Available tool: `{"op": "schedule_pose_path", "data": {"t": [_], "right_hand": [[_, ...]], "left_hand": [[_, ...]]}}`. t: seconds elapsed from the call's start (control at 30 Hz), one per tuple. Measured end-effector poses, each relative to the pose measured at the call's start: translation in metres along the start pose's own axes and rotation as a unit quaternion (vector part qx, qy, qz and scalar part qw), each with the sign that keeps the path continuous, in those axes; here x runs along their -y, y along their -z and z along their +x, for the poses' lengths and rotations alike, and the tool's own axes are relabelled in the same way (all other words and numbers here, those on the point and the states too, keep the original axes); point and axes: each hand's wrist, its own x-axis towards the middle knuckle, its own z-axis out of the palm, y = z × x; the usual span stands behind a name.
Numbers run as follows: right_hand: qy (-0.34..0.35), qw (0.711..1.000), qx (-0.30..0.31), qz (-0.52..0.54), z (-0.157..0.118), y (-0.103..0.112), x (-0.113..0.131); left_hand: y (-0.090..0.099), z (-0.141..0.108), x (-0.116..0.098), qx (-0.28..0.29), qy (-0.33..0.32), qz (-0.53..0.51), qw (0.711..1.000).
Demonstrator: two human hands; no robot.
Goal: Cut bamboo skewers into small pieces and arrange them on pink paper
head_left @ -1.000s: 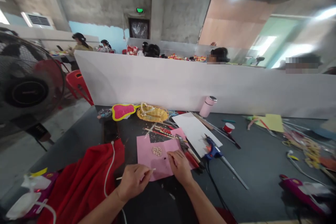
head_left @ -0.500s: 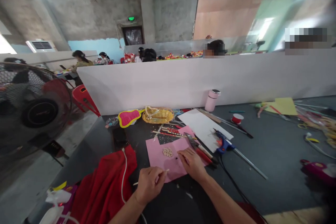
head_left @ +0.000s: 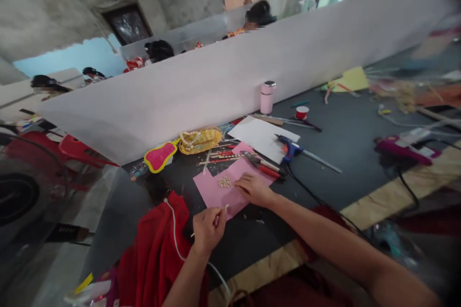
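Observation:
My left hand (head_left: 209, 230) is closed around a thin pale stick (head_left: 226, 209), whose tip shows past the fingers over the near edge of a pink paper sheet (head_left: 205, 187). A small heap of beige, bead-like pieces (head_left: 224, 182) lies on that sheet. My right hand (head_left: 254, 191) rests palm down on the paper, fingers stretched toward the right side of the heap, thumb mostly hidden. Just beyond it are red-handled pliers (head_left: 268, 170).
Behind the paper sit a yellow woven basket (head_left: 201, 140), white paper (head_left: 264, 134) and a pink bottle (head_left: 267, 98). A blue glue gun (head_left: 290, 147) with cord lies to the right. Red cloth (head_left: 154, 235) covers the left front. A white partition (head_left: 216, 81) borders the table.
The view has tilted and swung to the right. My right hand has come closer to the heap. My left hand still holds the stick, its tip now angled more upward.

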Motion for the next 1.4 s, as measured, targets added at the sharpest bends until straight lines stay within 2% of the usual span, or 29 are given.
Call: {"op": "schedule_pose_path", "data": {"t": [0.17, 0.23, 0.3, 0.47, 0.57, 0.7, 0.9, 1.1, 1.17, 1.23, 1.27, 1.33, 1.4], "right_hand": [[-0.004, 0.999, 0.026, -0.019, 0.003, 0.012, 0.002], [-0.019, 0.997, 0.031, -0.063, 0.003, 0.024, 0.001], [-0.064, 0.989, 0.045, -0.123, -0.001, 0.041, -0.003], [-0.126, 0.968, 0.093, -0.198, -0.020, 0.074, -0.016], [-0.172, 0.950, 0.097, -0.243, -0.029, 0.074, -0.022], [-0.222, 0.931, 0.081, -0.277, -0.032, 0.060, -0.029], [-0.251, 0.929, 0.089, -0.259, -0.023, 0.053, -0.044], [-0.246, 0.937, 0.079, -0.237, -0.013, 0.066, -0.047], [-0.276, 0.950, 0.026, -0.145, -0.010, 0.075, -0.046], [-0.315, 0.948, -0.039, 0.006, -0.006, 0.083, -0.041], [-0.329, 0.939, -0.052, 0.081, -0.003, 0.086, -0.037], [-0.332, 0.932, -0.027, 0.142, 0.002, 0.088, -0.026], [-0.357, 0.866, 0.013, 0.349, 0.007, 0.084, -0.013]], "left_hand": [[-0.003, -0.002, 0.001, 0.014, -0.017, 0.016, 1.000], [-0.005, -0.003, 0.001, 0.030, -0.023, 0.024, 0.999], [-0.007, -0.004, 0.002, 0.041, -0.036, 0.040, 0.998], [-0.009, -0.002, 0.003, 0.027, -0.062, 0.074, 0.995], [-0.010, -0.001, 0.001, 0.023, -0.069, 0.070, 0.995], [-0.011, -0.002, -0.002, 0.039, -0.086, 0.056, 0.994], [-0.011, -0.005, 0.001, 0.030, -0.058, 0.064, 0.996], [-0.014, -0.007, 0.001, 0.025, -0.078, 0.067, 0.994], [-0.015, -0.008, 0.002, 0.015, -0.080, 0.066, 0.994], [-0.015, -0.007, 0.003, 0.005, -0.075, 0.065, 0.995], [-0.015, -0.006, 0.004, 0.003, -0.069, 0.066, 0.995], [-0.014, 0.000, 0.006, 0.014, -0.041, 0.061, 0.997], [-0.013, 0.012, 0.009, 0.015, 0.021, 0.048, 0.999]]}}
